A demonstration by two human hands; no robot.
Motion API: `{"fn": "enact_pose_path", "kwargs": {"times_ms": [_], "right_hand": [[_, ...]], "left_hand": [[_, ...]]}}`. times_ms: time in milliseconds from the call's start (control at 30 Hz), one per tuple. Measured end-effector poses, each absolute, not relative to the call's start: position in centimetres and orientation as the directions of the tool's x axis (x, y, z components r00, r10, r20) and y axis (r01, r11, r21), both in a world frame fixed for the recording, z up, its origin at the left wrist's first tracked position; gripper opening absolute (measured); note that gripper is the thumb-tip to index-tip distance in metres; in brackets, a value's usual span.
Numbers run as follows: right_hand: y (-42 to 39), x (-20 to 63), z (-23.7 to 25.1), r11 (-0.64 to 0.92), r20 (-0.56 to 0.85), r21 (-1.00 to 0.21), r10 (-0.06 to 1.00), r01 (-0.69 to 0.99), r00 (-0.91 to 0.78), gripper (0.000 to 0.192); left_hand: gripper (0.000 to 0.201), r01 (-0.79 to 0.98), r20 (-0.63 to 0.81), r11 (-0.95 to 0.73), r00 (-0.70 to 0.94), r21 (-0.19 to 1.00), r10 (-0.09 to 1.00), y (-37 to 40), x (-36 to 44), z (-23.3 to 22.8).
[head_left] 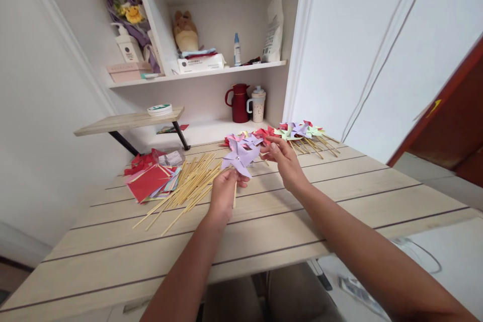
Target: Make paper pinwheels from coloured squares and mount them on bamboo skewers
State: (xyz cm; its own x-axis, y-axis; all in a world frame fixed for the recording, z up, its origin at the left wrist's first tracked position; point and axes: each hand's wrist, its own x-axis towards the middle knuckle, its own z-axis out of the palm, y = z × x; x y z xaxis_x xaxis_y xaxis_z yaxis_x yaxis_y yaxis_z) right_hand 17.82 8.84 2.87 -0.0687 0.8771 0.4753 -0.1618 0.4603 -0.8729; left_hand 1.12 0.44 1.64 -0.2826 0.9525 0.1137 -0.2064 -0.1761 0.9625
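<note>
A lilac paper pinwheel [238,157] on a thin wooden stick is gripped by my left hand [225,188], whose fingers wrap round the stick just below the paper blades. To the right of the blades, my right hand [283,163] is raised with its fingers apart and nothing visible in them. Behind both hands, a row of finished pinwheels [289,132] in red, green, lilac and pink lies on the table with sticks pointing forward. Left of my left hand, many loose wooden sticks [188,181] lie in a spread pile.
Coloured paper sheets [145,181] and a clear plastic packet [171,158] lie at the left of the slatted table [287,241]. A small raised stand [128,122] is behind them. A red jug [240,104] and a cup [258,104] stand beneath the shelf [196,73].
</note>
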Motion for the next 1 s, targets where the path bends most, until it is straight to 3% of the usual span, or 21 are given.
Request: {"fn": "enact_pose_path", "kwargs": {"times_ms": [300, 600, 867, 1000], "right_hand": [[8.1, 16.5, 1.3, 0.262, 0.277, -0.961, 0.909, -0.090, -0.312, 0.042], [7.6, 15.7, 0.1, 0.045, 0.007, -0.998, 0.791, 0.046, -0.611, 0.038], [6.0, 14.3, -0.4, 0.074, 0.135, -0.991, 0.637, -0.114, -0.759, 0.044], [5.5, 13.7, -0.8, 0.016, 0.095, -0.994, 0.580, -0.105, -0.809, 0.048]], "left_hand": [[0.018, -0.422, -0.076, -0.105, -0.388, 0.900, 0.918, 1.2, 0.0, 1.0], [0.022, -0.462, -0.008, -0.218, -0.439, 0.860, 0.898, 1.6, -0.9, 0.6], [0.026, -0.499, 0.035, -0.262, -0.419, 0.826, 0.908, 1.4, -0.6, 0.9], [0.027, -0.514, 0.053, -0.272, -0.400, 0.814, 0.915, 1.4, -0.5, 1.0]]}}
